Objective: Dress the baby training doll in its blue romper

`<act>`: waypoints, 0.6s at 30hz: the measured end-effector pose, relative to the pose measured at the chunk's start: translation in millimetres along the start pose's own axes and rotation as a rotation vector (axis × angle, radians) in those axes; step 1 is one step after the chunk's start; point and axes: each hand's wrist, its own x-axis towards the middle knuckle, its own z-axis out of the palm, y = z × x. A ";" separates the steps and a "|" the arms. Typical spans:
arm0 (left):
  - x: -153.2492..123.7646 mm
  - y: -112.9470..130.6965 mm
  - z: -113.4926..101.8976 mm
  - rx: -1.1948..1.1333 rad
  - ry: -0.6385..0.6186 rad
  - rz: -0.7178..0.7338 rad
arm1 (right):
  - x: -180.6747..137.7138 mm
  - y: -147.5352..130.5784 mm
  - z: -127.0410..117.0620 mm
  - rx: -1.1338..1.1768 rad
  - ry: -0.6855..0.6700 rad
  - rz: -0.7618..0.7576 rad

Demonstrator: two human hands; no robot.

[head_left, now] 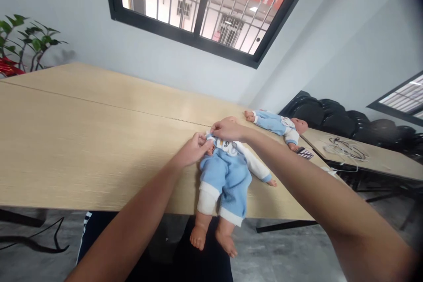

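A baby doll (228,172) in a white and blue outfit lies on its back on the table, its bare feet past the front edge. My left hand (194,149) is closed on the doll's sleeve (211,141), near the small doll hand at the cuff. Just above it, my right hand (228,130) pinches the same sleeve near the shoulder. The doll's head is mostly hidden behind my right hand. The doll's other arm (256,163) stretches out to the right in its white sleeve.
A second doll (274,124) in similar clothes lies at the table's (99,141) back right, with a patterned box (304,153) beside it. Tangled cables (345,149) rest on another table at the right. Black chairs (330,114) stand behind. A plant (31,42) is at the far left.
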 end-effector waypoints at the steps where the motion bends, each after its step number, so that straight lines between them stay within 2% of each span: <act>1: -0.9 1.9 0.8 -0.022 -0.031 -0.032 | 1.5 -3.4 2.9 -0.075 -0.019 -0.023; 4: -1.1 4.6 1.5 -0.039 -0.057 -0.120 | 8.3 -13.6 7.3 -0.241 -0.026 -0.077; 7: 1.3 2.1 -1.2 0.000 -0.006 -0.132 | 18.8 -17.0 4.3 -0.226 0.066 -0.050; 11: 4.0 -4.4 -6.2 0.211 0.072 0.048 | 31.2 -14.7 -0.5 -0.070 0.079 0.041; 14: 2.8 -4.4 -9.7 0.358 0.099 0.146 | 38.1 -15.9 -1.3 -0.074 -0.005 0.053; 18: -2.1 4.3 -14.2 0.379 0.061 0.197 | 52.1 -14.2 -7.0 -0.048 -0.111 -0.008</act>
